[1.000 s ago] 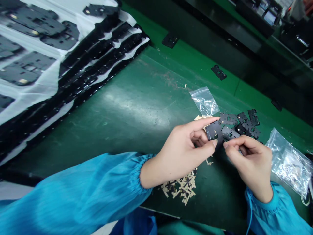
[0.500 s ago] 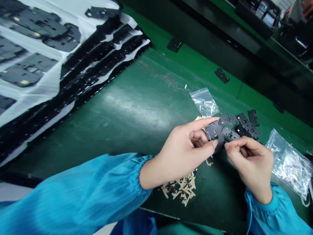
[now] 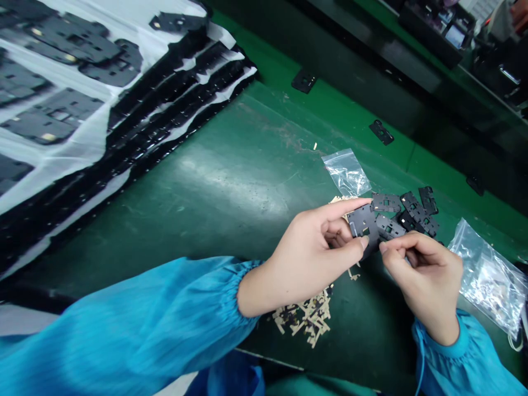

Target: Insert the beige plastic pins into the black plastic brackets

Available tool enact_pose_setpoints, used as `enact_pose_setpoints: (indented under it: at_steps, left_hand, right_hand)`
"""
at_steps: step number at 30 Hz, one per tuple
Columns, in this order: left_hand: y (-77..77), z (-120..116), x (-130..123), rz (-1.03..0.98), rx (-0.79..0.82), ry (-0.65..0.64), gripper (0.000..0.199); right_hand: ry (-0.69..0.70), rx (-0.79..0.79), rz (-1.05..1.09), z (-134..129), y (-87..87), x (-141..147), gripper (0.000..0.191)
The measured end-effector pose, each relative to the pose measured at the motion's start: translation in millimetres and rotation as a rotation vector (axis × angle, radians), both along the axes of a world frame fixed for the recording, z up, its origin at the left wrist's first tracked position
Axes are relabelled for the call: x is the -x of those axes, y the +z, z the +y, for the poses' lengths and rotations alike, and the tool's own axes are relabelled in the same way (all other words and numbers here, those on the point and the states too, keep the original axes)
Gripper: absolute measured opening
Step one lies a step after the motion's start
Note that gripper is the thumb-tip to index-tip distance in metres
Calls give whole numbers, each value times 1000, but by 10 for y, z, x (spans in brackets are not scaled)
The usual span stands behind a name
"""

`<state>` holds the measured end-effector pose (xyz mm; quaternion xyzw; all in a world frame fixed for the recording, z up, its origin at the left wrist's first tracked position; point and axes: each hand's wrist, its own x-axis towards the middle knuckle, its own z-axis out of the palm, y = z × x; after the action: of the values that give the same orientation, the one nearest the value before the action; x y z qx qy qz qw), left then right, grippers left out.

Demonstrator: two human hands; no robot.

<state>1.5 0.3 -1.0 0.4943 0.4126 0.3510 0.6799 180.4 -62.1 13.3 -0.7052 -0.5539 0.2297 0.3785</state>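
Observation:
A thin black plastic plate [image 3: 358, 220] with small cutouts is pinched between the thumb and fingers of my left hand [image 3: 309, 250]. Close by its lower right edge, the thumb and forefinger of my right hand [image 3: 427, 278] are pressed together. Whatever those fingertips hold, if anything, is too small to make out. Just beyond both hands lies a loose group of similar black plates [image 3: 416, 212]. Below my left wrist a pile of small pale gold strips [image 3: 309, 319] is spread on the green table [image 3: 198, 203], and more strips [image 3: 340, 199] show behind the left hand.
Stacked layers of black parts [image 3: 61, 110] with white sheets fill the left side. A small clear zip bag [image 3: 347, 171] lies beyond my hands, and a larger clear bag [image 3: 489, 275] is at the right. Single black plates [image 3: 304, 81] rest along the table's far edge.
The view has shifted very slightly, so the far parts sit a little further right. Both hands keep the same hold and position around the black plate.

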Motion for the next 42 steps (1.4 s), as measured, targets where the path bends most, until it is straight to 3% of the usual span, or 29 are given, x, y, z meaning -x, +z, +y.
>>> enact_pose_setpoints:
  at_steps: [28,37,42]
  left_hand:
    - [50,16,18,-12,44,-13,59]
    - [55,33,17,-8,32,-24,56]
    - [70,89,40,-32,93,-69,60]
  right_hand:
    - [-133,146,250,83,57,49,10]
    - [-87,189,213,124,56,-21,12]
    - [2,290,386,147,84,-172,16]
